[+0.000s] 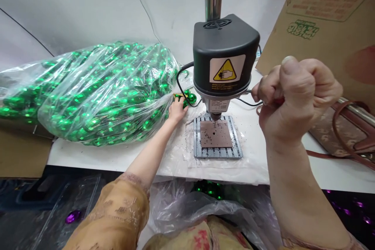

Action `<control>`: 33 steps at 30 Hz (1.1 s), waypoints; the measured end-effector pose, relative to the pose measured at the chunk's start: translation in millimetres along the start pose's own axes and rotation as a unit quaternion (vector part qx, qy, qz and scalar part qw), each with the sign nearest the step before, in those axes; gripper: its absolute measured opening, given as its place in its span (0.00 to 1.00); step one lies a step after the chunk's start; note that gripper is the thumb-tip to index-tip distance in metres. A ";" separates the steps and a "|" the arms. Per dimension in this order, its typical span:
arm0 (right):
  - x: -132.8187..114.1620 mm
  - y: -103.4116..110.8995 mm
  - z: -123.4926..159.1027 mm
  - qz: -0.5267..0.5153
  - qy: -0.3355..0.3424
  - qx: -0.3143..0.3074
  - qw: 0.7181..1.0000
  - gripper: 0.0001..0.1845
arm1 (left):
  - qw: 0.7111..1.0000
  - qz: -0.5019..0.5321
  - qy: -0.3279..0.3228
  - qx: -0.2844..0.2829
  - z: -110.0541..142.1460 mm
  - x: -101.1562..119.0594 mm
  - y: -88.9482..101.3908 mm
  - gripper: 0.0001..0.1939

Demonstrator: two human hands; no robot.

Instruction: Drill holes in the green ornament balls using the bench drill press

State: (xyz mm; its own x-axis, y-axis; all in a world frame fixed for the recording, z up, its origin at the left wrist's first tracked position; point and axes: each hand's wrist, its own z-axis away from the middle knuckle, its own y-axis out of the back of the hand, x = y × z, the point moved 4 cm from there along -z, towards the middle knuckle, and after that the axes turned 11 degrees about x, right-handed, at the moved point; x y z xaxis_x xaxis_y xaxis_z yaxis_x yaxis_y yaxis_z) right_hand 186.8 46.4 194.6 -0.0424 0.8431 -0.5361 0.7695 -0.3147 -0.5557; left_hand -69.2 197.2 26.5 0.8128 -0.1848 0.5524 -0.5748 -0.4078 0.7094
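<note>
My left hand [177, 109] reaches to the mouth of a clear plastic bag, its fingers apart and touching shiny green faceted balls [191, 97]. A small yellow piece shows by the fingertips. My right hand [293, 97] is closed in a fist around the feed lever [249, 91] at the right side of a black bench drill press [225, 54]; most of the lever is hidden by the fist. Under the chuck [216, 116], a brown square board [216, 140] with a dark hole lies on the slotted grey base [199, 152], dark shavings scattered over it.
The large clear bag [117, 93] full of green balls fills the left of the white table [252, 168]. At the right stand a cardboard box [328, 11] and a patterned bag with a brown strap [336, 133]. Black cables run beside the drill. Purple balls [72, 216] lie below.
</note>
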 end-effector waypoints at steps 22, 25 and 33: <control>3.6 1.2 1.7 -0.026 0.002 0.002 1.000 0.22 | 0.921 0.346 0.094 -0.155 122.4 55.3 21.6 0.31; 3.8 0.8 2.7 -0.020 0.009 -0.005 1.000 0.23 | 0.925 0.339 0.070 -0.158 118.7 57.6 17.7 0.31; 0.8 0.2 4.6 0.013 0.034 -0.036 0.999 0.24 | 0.938 0.299 0.038 -0.172 112.7 60.8 7.2 0.27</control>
State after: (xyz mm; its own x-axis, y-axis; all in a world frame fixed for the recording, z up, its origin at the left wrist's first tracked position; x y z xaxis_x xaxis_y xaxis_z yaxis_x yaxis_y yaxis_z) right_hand 184.0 45.0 191.2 0.0192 0.8634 -0.5042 0.8135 -0.3066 -0.4941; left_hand -13.3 82.3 15.9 0.3331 -0.2185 0.9172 -0.9330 0.0644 0.3542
